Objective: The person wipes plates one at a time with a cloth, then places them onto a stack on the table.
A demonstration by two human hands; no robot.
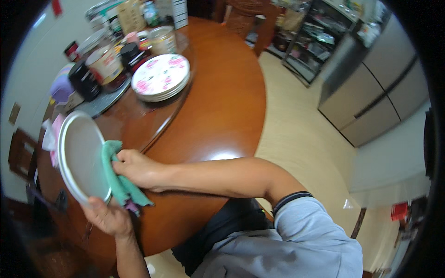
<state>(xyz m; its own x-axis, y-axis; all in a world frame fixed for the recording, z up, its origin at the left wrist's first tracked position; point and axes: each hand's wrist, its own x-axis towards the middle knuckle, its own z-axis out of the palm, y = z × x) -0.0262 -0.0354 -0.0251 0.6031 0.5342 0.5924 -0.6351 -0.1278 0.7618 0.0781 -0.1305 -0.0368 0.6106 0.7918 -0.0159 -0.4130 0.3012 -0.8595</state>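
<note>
My left hand (109, 216) grips the lower rim of a round, white-rimmed lid or tray (85, 156), its thumb on the near edge. The round piece is tilted up over the wooden table (222, 114). My right hand (137, 169) holds a green cloth (116, 180) against the right side of its rim; some of the fingers are hidden by the cloth. Beyond my hands, a stack of white plates with pink flowers (161, 77) sits on a glass turntable (121, 125).
Jars (104, 64), a dark canister (84, 80) and bottles crowd the turntable's far side. A pink tissue pack (54, 139) lies at the left. A carved wooden chair (247, 17) stands behind the table; a refrigerator (375, 87) and a shelf unit (314, 41) are at the right.
</note>
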